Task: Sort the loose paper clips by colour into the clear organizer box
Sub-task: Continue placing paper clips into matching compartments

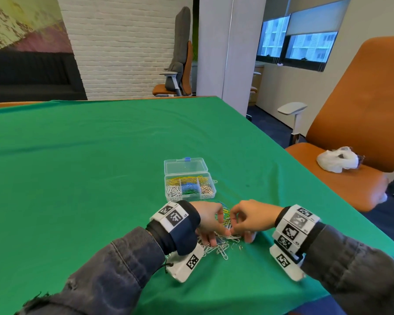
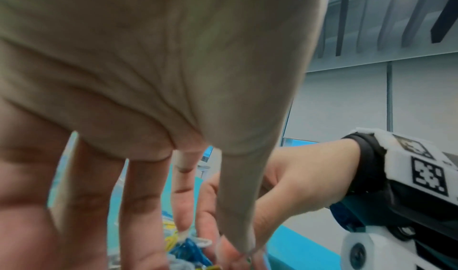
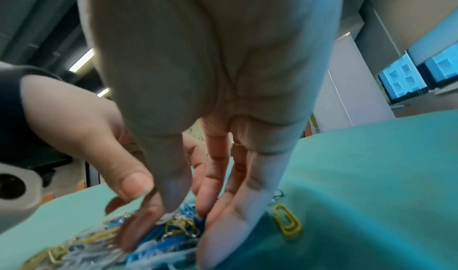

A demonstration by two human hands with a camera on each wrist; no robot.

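Under both grips, one loose pile of paper clips point(image 1: 222, 246) on the green worktop point(image 1: 100, 155): white, silver, blue and yellow mixed, too tangled to count, pointing every way.

Two hands over that pile, wrists raised, fingers aimed down, fingertips nearly meeting in the middle. Left hand point(image 1: 208, 221): palm down, fingers point(image 2: 146, 205) fairly straight and spread, tips resting on the clips, thumb alongside; grip wide, nothing seen held. Right hand point(image 1: 253, 220): fingers bent at the knuckles in the head view, thumb and forefinger close together at the pile; grip narrow, cannot tell whether a clip is pinched.

Just beside the little-finger edge of the right grip, one single yellow clip point(image 3: 287, 223), flat on the cloth, apart from the pile, long axis running roughly along the line of the fingers.

Beyond both grips, near but not touching, one clear organizer box point(image 1: 190, 196), long axis across the view, lid point(image 1: 185, 166) hinged open at the far side. Four compartments seen: one long far one with yellow clips; three near ones with white at left, blue and green in the middle, silvery at right.

Well off to the right of the right grip, one orange chair point(image 1: 362, 105) with one white bag point(image 1: 337, 159) on its seat.
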